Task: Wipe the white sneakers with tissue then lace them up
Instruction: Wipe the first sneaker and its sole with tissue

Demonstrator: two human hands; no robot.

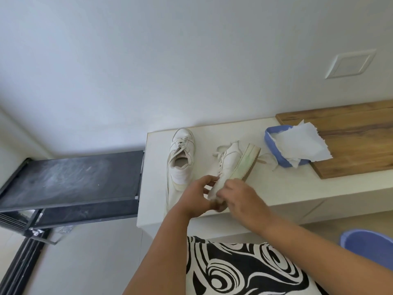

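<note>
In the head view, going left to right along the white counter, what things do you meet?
Upright sneaker → tilted sneaker, held at its near end by the left hand and right hand → blue tissue box → wooden board.

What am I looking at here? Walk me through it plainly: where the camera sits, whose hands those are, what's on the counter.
There is no machine here. One camera, worn on a person's head, looks forward and down, so the two bare arms coming up from below are the wearer's own.

On the white counter one white sneaker stands upright. The left hand holds the heel end of a second sneaker, tipped on its side with the sole facing right. The right hand presses on that heel; what it holds is hidden. Behind sit a blue tissue holder with a sheet sticking out, and a wooden board.
</note>
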